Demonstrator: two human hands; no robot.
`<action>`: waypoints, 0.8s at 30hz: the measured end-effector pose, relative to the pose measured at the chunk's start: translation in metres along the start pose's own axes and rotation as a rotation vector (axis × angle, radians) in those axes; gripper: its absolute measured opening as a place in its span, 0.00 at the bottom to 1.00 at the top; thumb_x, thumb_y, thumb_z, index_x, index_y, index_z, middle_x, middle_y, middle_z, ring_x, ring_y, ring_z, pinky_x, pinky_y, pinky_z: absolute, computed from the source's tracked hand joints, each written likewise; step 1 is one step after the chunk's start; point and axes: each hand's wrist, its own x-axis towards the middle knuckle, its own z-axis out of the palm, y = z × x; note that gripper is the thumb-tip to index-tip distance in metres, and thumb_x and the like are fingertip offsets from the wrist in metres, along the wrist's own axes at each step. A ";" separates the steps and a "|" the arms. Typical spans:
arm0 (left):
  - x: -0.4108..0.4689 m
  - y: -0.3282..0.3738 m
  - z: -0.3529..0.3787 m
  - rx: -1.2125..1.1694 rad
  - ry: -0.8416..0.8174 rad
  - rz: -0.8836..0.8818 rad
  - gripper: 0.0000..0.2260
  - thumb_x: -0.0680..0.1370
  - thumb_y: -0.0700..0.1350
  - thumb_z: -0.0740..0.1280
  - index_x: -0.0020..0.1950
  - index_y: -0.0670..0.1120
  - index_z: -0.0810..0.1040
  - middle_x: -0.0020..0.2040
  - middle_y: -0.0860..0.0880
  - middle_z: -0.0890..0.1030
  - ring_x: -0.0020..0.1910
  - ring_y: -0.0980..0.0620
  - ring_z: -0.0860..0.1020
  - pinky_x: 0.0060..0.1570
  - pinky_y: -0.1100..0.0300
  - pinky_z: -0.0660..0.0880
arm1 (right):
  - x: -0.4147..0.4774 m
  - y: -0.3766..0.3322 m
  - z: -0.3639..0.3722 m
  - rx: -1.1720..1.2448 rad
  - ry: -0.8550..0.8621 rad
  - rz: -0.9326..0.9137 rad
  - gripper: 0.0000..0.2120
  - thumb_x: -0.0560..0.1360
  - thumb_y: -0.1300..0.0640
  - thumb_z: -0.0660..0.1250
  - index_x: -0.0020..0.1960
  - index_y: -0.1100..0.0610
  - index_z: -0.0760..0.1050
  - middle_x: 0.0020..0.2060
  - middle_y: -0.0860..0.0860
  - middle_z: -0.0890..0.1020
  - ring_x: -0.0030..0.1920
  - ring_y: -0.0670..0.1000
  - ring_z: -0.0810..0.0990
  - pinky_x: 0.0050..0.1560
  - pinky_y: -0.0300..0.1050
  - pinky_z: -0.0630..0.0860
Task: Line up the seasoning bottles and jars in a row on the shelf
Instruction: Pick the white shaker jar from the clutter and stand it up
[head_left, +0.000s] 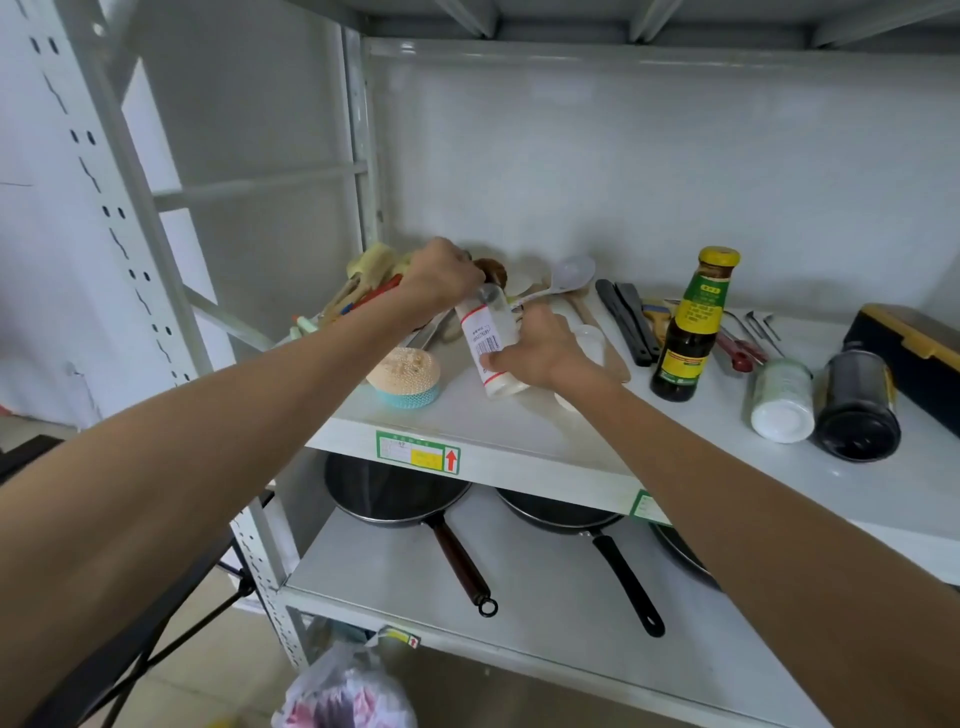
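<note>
A clear bottle with a white, red-edged label (488, 332) is tilted above the white shelf (519, 431). My right hand (540, 351) grips its lower body. My left hand (441, 275) closes over its top and hides the cap. To the right a dark sauce bottle with a yellow cap and green label (691, 327) stands upright. Further right, a white jar (782, 400) and a dark jar (857, 405) lie on their sides next to each other.
Utensils, a grey ladle (563, 278), wooden spatulas and black tools clutter the back of the shelf. A round scrubber (405, 376) sits at the left front. A black and yellow box (909, 353) is far right. Frying pans (395, 493) rest on the lower shelf.
</note>
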 end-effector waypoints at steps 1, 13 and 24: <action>-0.003 0.006 -0.004 0.002 0.018 0.024 0.07 0.72 0.44 0.68 0.45 0.42 0.82 0.41 0.46 0.80 0.38 0.49 0.75 0.29 0.62 0.68 | -0.002 0.000 0.001 0.023 0.020 -0.014 0.27 0.66 0.52 0.77 0.59 0.60 0.72 0.56 0.57 0.78 0.57 0.57 0.78 0.52 0.50 0.76; -0.052 0.034 -0.014 0.295 -0.079 0.402 0.08 0.72 0.48 0.63 0.36 0.49 0.79 0.37 0.45 0.79 0.40 0.42 0.76 0.36 0.56 0.73 | -0.025 0.027 0.030 0.272 0.194 0.048 0.20 0.65 0.60 0.78 0.55 0.60 0.78 0.54 0.56 0.84 0.55 0.55 0.83 0.43 0.35 0.75; -0.044 0.028 -0.033 0.162 -0.176 0.334 0.15 0.72 0.48 0.58 0.48 0.51 0.84 0.49 0.45 0.84 0.54 0.46 0.75 0.51 0.57 0.74 | -0.036 0.012 0.042 0.239 0.242 0.065 0.29 0.68 0.59 0.75 0.65 0.60 0.68 0.59 0.58 0.79 0.61 0.59 0.78 0.55 0.48 0.79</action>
